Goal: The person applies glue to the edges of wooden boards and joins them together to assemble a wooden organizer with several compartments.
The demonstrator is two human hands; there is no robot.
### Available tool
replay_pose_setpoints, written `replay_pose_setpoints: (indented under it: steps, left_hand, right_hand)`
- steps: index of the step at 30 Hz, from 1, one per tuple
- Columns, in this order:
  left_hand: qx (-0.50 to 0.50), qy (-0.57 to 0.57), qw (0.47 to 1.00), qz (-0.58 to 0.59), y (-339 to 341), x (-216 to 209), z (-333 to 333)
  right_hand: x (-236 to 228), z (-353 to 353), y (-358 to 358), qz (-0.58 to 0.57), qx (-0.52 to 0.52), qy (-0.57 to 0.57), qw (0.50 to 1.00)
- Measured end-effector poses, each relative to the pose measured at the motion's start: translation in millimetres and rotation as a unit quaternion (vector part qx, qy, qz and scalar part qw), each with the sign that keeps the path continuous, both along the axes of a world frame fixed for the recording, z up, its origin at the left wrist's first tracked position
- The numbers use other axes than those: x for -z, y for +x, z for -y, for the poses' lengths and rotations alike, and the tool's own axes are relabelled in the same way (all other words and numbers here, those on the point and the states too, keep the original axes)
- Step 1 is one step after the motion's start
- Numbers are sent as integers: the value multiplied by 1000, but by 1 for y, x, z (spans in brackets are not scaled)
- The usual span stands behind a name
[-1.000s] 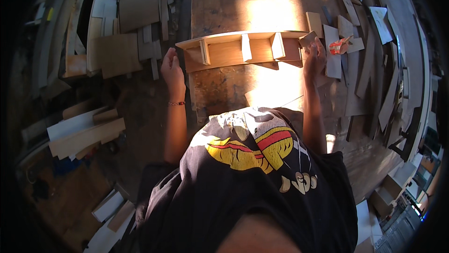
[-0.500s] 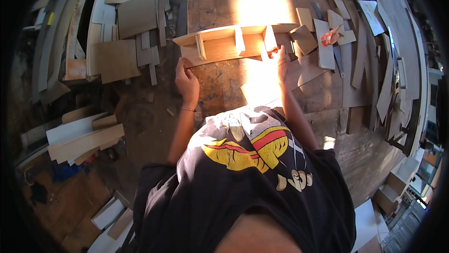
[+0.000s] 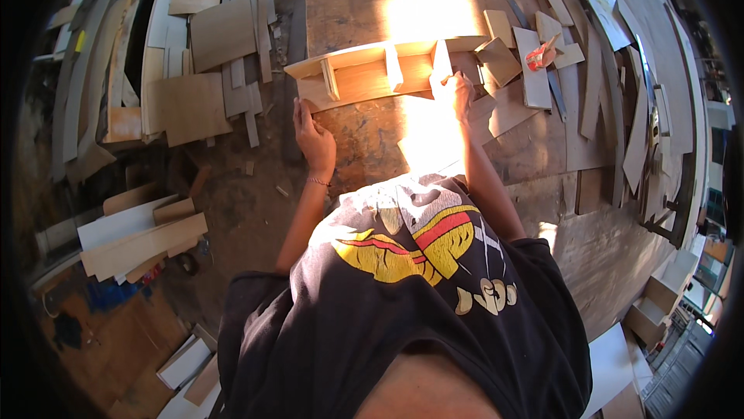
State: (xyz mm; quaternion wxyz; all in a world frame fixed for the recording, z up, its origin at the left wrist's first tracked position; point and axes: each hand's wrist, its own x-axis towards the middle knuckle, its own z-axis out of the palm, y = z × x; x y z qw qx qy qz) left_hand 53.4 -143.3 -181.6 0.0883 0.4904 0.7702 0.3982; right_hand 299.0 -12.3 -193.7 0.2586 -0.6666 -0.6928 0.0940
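Note:
A long, shallow wooden shelf unit (image 3: pixel 363 84) with upright dividers lies at a slight slant on the workbench, its open side facing up. At its near left corner, my left hand (image 3: pixel 316 144) grips the end with fingers fairly straight. My right hand (image 3: pixel 456 95) is closed on the near edge, beside the rightmost divider (image 3: pixel 441 60). Bright sunlight washes out part of the wood there, and the right fingertips are partly hidden.
Loose wood offcuts (image 3: pixel 500 61) cover the bench to the right, with a red-and-white packet (image 3: pixel 538 58) on a pale strip. Stacked boards (image 3: pixel 223 33) lie at the far left. More cut panels (image 3: pixel 143 242) are piled at the lower left.
The view has shifted slightly. My left hand has slid a little nearer along the shelf's corner, its fingers straighter. My right hand has turned slightly and moved left at the near edge.

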Motion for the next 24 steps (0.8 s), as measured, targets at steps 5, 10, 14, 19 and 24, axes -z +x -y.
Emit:
replay_pose_setpoints:
  steps: [5,10,14,19,24]
  left_hand:
    - [2,10,1000,28,2,-2,0]
    - [6,8,1000,24,2,0,0]
    - [-1,2,1000,31,2,-2,-1]
    - [-38,65,996,45,-3,-3,3]
    - [-49,120,990,61,-9,-39,-8]
  right_hand:
    - [-4,3,-4,12,10,44,999]
    - [-11,5,-6,-12,15,42,999]
    - [-24,8,-9,-20,24,10,999]
    - [-34,20,8,-46,-12,-52,998]
    - [-73,21,16,-115,48,-35,992]
